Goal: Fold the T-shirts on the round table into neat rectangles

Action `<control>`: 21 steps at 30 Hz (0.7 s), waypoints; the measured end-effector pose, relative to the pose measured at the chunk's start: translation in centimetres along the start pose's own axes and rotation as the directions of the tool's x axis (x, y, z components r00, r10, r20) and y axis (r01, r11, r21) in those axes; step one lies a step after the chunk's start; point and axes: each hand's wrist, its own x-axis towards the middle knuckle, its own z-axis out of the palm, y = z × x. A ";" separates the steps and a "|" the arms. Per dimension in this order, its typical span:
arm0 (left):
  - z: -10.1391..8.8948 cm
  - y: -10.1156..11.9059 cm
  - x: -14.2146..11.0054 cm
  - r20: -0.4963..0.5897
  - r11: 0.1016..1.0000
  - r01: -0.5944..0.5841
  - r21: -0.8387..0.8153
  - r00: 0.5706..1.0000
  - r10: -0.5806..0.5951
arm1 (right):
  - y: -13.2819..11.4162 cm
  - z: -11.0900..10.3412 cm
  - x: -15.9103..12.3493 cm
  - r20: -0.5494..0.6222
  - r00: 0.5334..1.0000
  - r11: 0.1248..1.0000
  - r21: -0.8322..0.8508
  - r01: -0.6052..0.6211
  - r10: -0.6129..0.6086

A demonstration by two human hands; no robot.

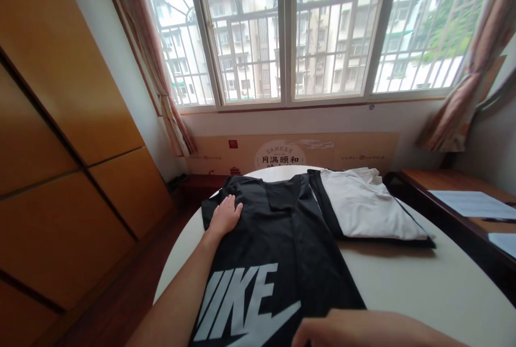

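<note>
A black T-shirt point(278, 250) lies flat on a round cream table point(423, 282), with a large white Nike logo on its near part. My left hand point(224, 217) rests palm down on the shirt's upper left area, holding nothing. My right hand point(334, 331) is at the bottom edge of the view, beside the logo and over the shirt's lower right edge. Its fingers are mostly cut off by the frame. Beyond the black shirt, a folded white garment with black trim point(363, 207) lies on the table, partly under or against the shirt's right side.
A wooden wardrobe point(68, 175) fills the left side. To the right stands a wooden desk point(451, 180) with sheets of paper point(471, 203). Behind the table are a printed board point(290, 153) and a barred window point(290, 30) with curtains.
</note>
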 end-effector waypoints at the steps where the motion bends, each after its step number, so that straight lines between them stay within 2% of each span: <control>1: -0.2 0.2 -0.2 -0.007 1.000 0.002 0.005 1.000 -0.002 | -0.1 -0.1 0.5 -0.095 0.996 1.000 -0.031 -0.003 0.000; 3: -0.9 0.9 -0.7 -0.056 1.000 0.008 0.025 0.998 -0.007 | 0.5 -0.1 1.5 -0.308 0.951 0.987 -0.157 -0.020 -0.030; 5: -1.7 2.1 -1.2 -0.156 0.999 -0.010 0.033 0.988 0.015 | 1.7 0.3 2.7 -0.408 0.909 0.951 -0.305 -0.043 -0.090; 7: -2.4 4.0 -1.5 -0.246 0.998 -0.068 0.013 0.967 0.069 | 3.2 0.7 3.7 -0.372 0.921 0.931 -0.365 -0.032 -0.114; 9: -2.9 6.5 -0.9 -0.259 0.988 -0.156 -0.019 0.955 0.146 | 4.6 1.1 4.3 -0.318 0.939 0.935 -0.355 0.006 -0.127; 11: -3.1 9.4 0.6 -0.193 0.967 -0.250 -0.048 0.952 0.236 | 5.4 1.3 4.5 -0.298 0.942 0.942 -0.333 0.051 -0.156; 14: -2.9 14.0 4.6 -0.068 0.935 -0.334 -0.119 0.942 0.328 | 5.9 1.1 4.4 -0.294 0.937 0.946 -0.310 0.092 -0.188; 18: -2.3 19.5 11.0 0.061 0.922 -0.311 -0.232 0.941 0.333 | 6.0 0.8 4.2 -0.298 0.930 0.945 -0.305 0.121 -0.215; 21: -1.3 22.3 14.4 0.130 0.914 -0.301 -0.273 0.930 0.345 | 6.1 0.7 4.0 -0.335 0.914 0.944 -0.306 0.124 -0.229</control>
